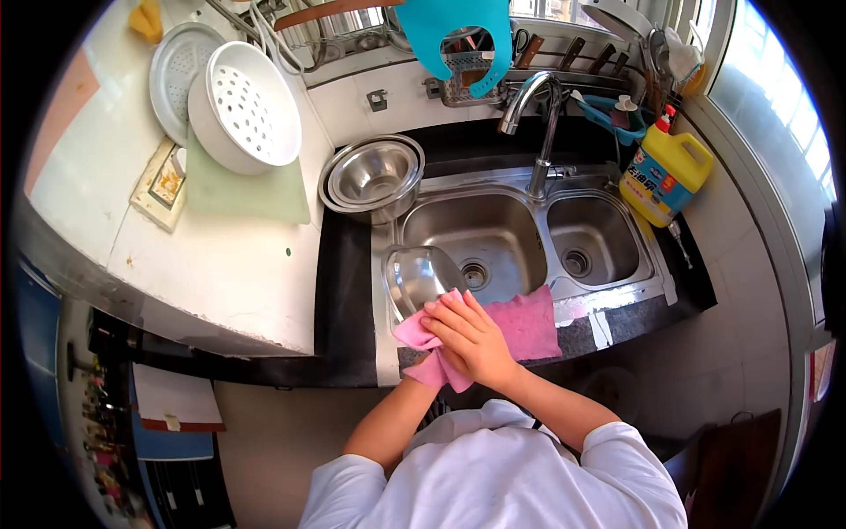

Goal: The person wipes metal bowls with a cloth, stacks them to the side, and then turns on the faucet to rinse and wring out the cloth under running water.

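Observation:
A pink cloth (pixel 421 330) is bunched between my two hands at the front edge of the sink. My right hand (pixel 471 339) lies over it with its fingers pressed together. Beneath the cloth is my left hand (pixel 432 360), its fingers mostly hidden. Just beyond the hands, a shiny metal bowl (pixel 421 275) tilts at the left side of the large sink basin (pixel 485 231). A second pink cloth (pixel 529 324) is spread over the front rim, right of my hands.
Stacked metal bowls (pixel 372 176) stand left of the sink. The faucet (pixel 542 132) rises behind it, near a small basin (pixel 592 238). A yellow jug (pixel 665 176) stands at right. A white colander (pixel 247 110) sits on the left counter. Knives (pixel 573 53) hang behind.

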Demonstrator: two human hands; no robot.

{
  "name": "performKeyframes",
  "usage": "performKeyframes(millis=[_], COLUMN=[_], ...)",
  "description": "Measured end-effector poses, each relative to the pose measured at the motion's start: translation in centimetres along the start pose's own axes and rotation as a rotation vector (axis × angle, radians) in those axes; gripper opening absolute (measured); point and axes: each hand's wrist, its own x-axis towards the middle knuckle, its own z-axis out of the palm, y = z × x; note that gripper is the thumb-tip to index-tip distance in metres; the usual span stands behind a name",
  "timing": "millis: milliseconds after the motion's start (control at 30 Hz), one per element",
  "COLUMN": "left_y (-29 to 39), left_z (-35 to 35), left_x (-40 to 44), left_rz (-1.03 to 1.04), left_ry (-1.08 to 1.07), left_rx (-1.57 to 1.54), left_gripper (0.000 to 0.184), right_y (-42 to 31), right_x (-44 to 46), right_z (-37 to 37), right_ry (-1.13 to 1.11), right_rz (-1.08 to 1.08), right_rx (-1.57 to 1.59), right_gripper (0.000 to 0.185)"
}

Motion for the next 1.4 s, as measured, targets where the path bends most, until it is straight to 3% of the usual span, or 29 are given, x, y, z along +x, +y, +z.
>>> performKeyframes(millis=[200, 267, 333, 467, 500, 600, 667, 800, 1000, 1067, 1100, 1133, 1200, 1233, 1267, 1333, 1400], left_y=[-1.5, -2.1, -2.2, -1.0, -0.6, 0.2, 0.5, 0.8, 0.3, 0.1, -0.5, -1.4, -1.5, -4.2, -1.9, 0.3, 0.7], left_z=[2.0, 2.5, 2.5, 0.7, 0.2, -0.7, -0.9, -0.4, 2.0, 2.2, 2.1, 2.1, 1.3, -1.6, -0.1, 0.3, -1.0], left_x=[0.3, 0.0, -0.3, -0.6, -0.7, -0.7, -0.7, -0.6, -0.1, -0.1, -0.3, -1.0, -1.3, -0.6, -0.9, -1.3, -1.4], left_rz=[0.113, 0.105, 0.073, -0.02, -0.036, -0.041, -0.021, 0.07, 0.28, 0.304, 0.317, 0.142, -0.062, -0.368, -0.397, -0.233, -0.321], left_ry=[-0.039, -0.043, -0.026, 0.012, 0.017, 0.021, 0.025, 0.033, 0.024, 0.004, -0.009, -0.034, 0.065, 0.022, -0.002, 0.031, -0.228], left_rx=[0.387, 0.412, 0.355, 0.072, -0.008, -0.085, -0.06, 0.142, 0.725, 0.815, 0.844, 0.448, 0.318, -0.453, -0.526, -0.676, -0.908], left_gripper=[0.043, 0.044, 0.046, 0.048, 0.049, 0.051, 0.052, 0.055, 0.058, 0.06, 0.06, 0.064, 0.054, 0.041, 0.035, 0.037, 0.03], right_y=[2.4, 4.0, 6.1, 7.4, 6.8, 4.0, 1.8, -0.4, 1.7, 2.7, 3.6, 4.3, 5.6, 7.0, 7.7, 9.3, 9.5], right_x=[4.9, 5.6, 5.3, 1.3, 0.4, -2.1, -2.3, -0.2, 3.2, 3.8, 3.7, 3.4, 2.6, 2.0, 1.3, 0.2, 0.5], right_z=[-2.3, -3.2, -2.0, 2.1, 2.7, 3.8, 4.0, 1.0, -1.3, -1.2, -1.2, -1.1, -0.8, -0.4, -0.1, -0.7, -2.7], right_ry=[0.058, -0.211, -0.142, 0.161, 0.199, 0.167, 0.226, 0.116, -0.042, 0.053, 0.079, 0.104, 0.093, 0.091, 0.204, 0.304, 0.316], right_rz=[0.257, 0.761, 0.984, 1.045, 1.027, 0.93, 0.681, 0.31, 0.215, 0.197, 0.331, 0.466, 0.757, 0.815, 0.774, 0.646, 0.621], right_rx=[0.17, 0.638, 0.938, 1.157, 1.215, 0.99, 0.768, 0.243, 0.323, 0.279, 0.417, 0.556, 0.684, 0.594, 0.456, 0.213, 0.135], right_gripper=[0.028, 0.032, 0.037, 0.038, 0.041, 0.045, 0.045, 0.038, 0.038, 0.033, 0.031, 0.03, 0.029, 0.03, 0.03, 0.029, 0.028])
